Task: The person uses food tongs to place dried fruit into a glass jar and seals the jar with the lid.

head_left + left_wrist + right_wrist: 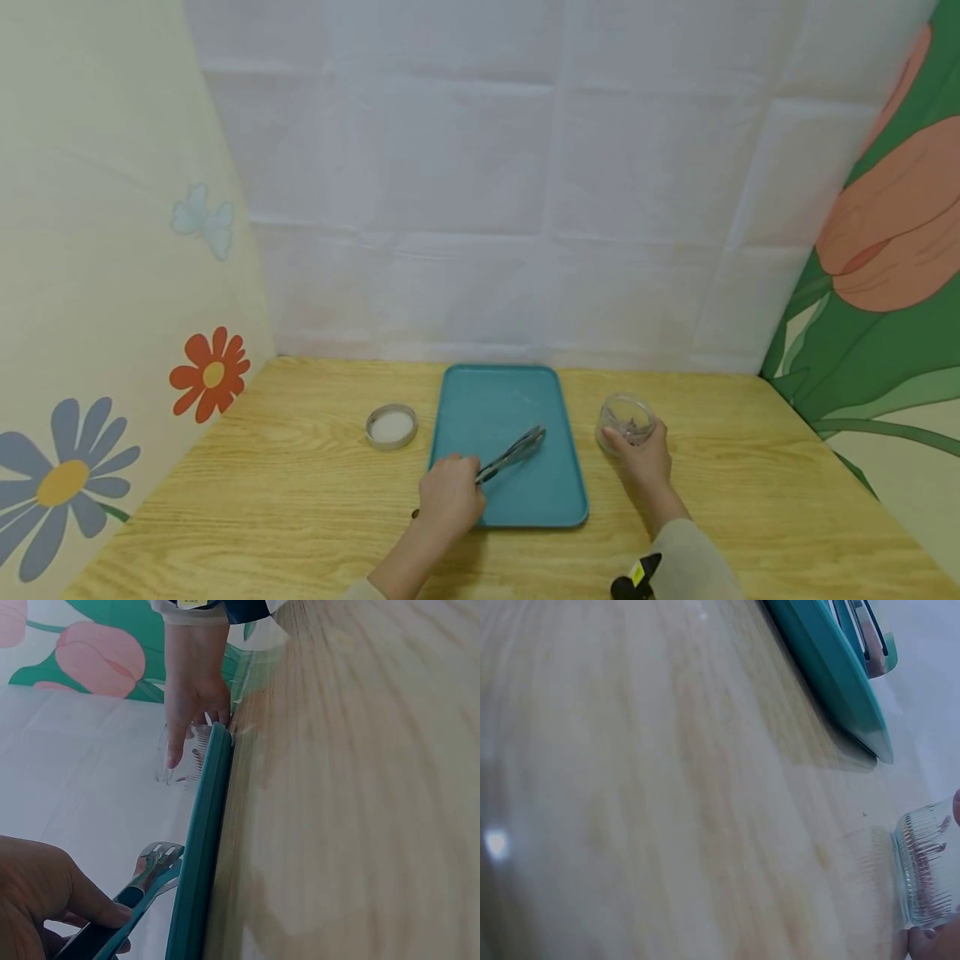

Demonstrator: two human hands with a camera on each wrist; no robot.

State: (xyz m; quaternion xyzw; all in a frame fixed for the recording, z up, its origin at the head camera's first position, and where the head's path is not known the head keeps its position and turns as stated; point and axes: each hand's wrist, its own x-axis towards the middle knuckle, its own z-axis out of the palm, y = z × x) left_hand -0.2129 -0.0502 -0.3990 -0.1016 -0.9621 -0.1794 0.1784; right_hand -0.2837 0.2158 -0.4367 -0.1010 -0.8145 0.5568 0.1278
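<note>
My left hand [452, 496] grips a pair of metal tongs [517, 452] by the dark handle, over the near left part of a blue-green tray [498, 392]. The tongs' slotted heads point to the far right, low over the tray. Right of the tray, my right hand [647, 462] holds a clear glass jar [615, 411], thumb on the near side and fingers around the right. The lidless jar stands on the table with small brownish-purple pieces inside. In the right wrist view, the ribbed jar [922, 862] shows at the right edge, with only bits of fingers visible.
A round lid [392, 427] with a pale inside lies left of the tray. The wood-grain table [300, 483] meets a creased white sheet [450, 208] at the back. Flower-printed panels flank both sides. A black item with a yellow label [637, 575] sits at my right sleeve.
</note>
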